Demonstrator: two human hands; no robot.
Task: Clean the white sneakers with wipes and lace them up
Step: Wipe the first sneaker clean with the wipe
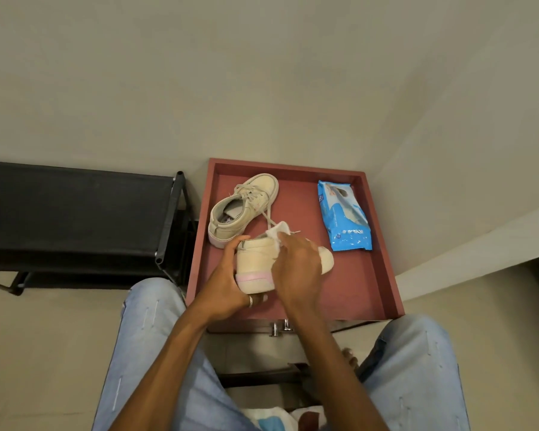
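Note:
My left hand (227, 284) grips the heel of a white sneaker (254, 265) with a pink stripe, held on its side above the red table (367, 284). My right hand (297, 265) presses a white wipe (279, 231) against the sneaker's upper and covers its middle; the toe sticks out to the right. The second white sneaker (243, 208) stands upright at the table's back left, its laces loose and trailing toward the held shoe. A blue pack of wipes (344, 216) lies at the back right.
The red table has a raised rim and stands in a wall corner. A black shoe rack (81, 213) stands to its left. My knees in light jeans (150, 337) frame the table's front edge. A metal handle (279, 328) sits below the front.

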